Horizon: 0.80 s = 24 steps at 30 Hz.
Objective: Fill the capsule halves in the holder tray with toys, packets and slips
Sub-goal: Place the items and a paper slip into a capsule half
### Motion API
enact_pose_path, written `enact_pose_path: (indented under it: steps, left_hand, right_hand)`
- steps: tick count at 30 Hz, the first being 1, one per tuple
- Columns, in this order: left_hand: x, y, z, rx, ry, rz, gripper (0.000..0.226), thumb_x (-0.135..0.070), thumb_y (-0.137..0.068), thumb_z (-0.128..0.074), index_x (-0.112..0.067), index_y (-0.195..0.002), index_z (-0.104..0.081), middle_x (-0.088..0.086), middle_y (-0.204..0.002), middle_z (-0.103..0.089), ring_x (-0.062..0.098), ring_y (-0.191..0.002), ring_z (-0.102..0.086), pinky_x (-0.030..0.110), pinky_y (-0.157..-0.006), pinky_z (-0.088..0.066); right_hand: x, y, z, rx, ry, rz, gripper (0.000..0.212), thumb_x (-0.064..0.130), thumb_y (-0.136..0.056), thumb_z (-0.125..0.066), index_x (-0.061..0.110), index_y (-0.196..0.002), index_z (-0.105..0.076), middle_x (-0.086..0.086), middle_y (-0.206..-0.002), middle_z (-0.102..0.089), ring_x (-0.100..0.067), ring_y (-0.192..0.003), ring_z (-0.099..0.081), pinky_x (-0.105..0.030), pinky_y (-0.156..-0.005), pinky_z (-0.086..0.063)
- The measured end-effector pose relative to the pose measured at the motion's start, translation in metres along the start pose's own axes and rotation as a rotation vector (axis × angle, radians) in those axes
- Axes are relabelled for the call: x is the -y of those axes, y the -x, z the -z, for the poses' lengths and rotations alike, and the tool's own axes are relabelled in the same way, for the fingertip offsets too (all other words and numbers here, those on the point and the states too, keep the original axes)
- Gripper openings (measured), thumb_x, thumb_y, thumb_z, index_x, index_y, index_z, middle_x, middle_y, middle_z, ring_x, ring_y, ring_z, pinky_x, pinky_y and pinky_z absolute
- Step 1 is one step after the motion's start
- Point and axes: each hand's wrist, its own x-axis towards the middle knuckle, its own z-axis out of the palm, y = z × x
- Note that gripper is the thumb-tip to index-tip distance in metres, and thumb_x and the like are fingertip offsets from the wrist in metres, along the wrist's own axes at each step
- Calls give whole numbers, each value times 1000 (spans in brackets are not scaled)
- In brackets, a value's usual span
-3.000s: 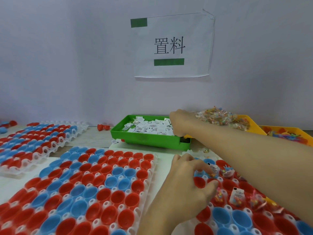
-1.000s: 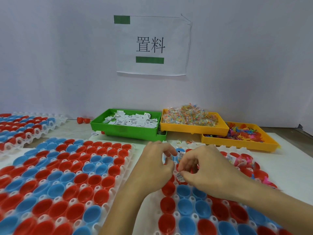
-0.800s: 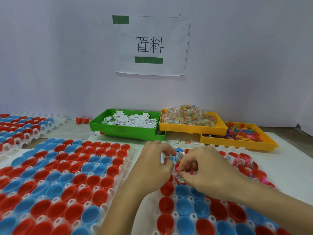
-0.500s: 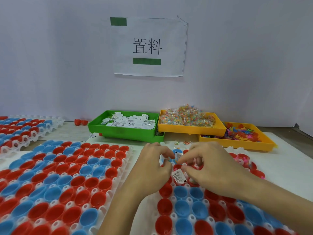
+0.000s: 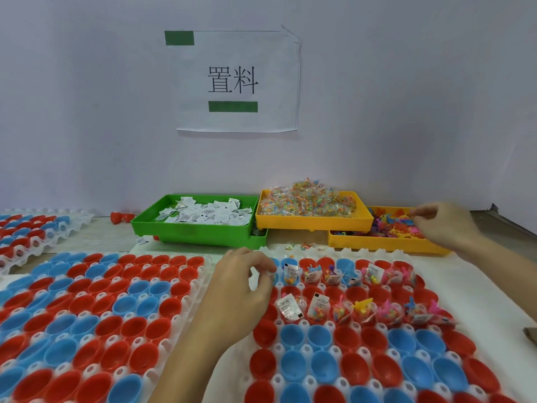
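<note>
Bright, even overhead light fills the wide-angle head view, with soft shadows under the green bin and the paper sign. The right hand is smeared by motion blur; capsule halves at the lower edges appear stretched and soft.

We see glossy, smooth plastic capsule halves in red and blue, sitting in a milky, translucent plastic holder tray. The green bin and yellow bins at centre look like hard, satin plastic. Slips are matt paper; packets are shiny clear film. The wall sign is plain paper.
</note>
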Motion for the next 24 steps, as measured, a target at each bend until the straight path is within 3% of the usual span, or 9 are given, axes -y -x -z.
enact_pose_path:
  steps: [4,7,10,13,17,22,24]
  left_hand:
    - [3,-1,0,-29,-17,22,22,-6,-89,-60,-24,-85,-73,-15,-85,-65,-4,-88,-50,7,-72,-36]
    - [3,-2,-1,-54,-21,20,26,-3,-87,-61,-25,-81,-73,-16,-81,-65,-3,-86,-52,6,-71,-37]
    - [2,-1,-1,-52,-26,20,28,-2,-87,-61,-27,-79,-72,-17,-79,-64,-3,-87,-53,6,-71,-38]
    - [3,0,-2,-46,-31,20,29,-1,-87,-61,-27,-80,-72,-17,-79,-64,-2,-88,-53,6,-73,-39]
    - [3,-1,-2,-51,-23,18,27,-2,-87,-61,-26,-81,-73,-16,-80,-65,-2,-87,-53,7,-72,-39]
    - [3,0,-1,-48,-7,23,29,-3,-87,-61,-29,-80,-71,-16,-80,-65,-1,-84,-54,6,-69,-39]
    - [5,-1,2,-48,-6,38,28,-2,-88,-60,-27,-81,-71,-15,-80,-65,0,-83,-55,8,-68,-40]
  right_hand:
    - [-15,-23,-12,164,182,-24,23,22,-91,-71,7,-109,-75,-13,-121,-70,-27,-109,-61,-31,-81,-45]
    - [-11,-32,-18,310,240,-29,30,34,-85,-78,10,-104,-78,-10,-125,-67,-25,-118,-57,-35,-91,-46]
    - [-7,-39,-23,366,227,-39,20,23,-85,-78,10,-100,-78,-9,-133,-62,-27,-125,-52,-35,-97,-43]
    - [-8,-41,-29,330,183,-44,8,9,-86,-76,7,-94,-78,-11,-132,-62,-28,-125,-52,-37,-97,-44]
    - [-12,-36,-32,224,95,-50,4,11,-85,-77,14,-83,-75,-12,-120,-68,-24,-109,-56,-34,-83,-45]
    - [-8,-23,-23,-49,-146,21,13,18,-86,-77,10,-96,-77,-12,-104,-74,-18,-88,-61,-31,-76,-47]
    - [7,-11,-17,-74,-245,78,15,20,-86,-77,12,-99,-76,-8,-97,-74,-15,-81,-64,-28,-72,-48]
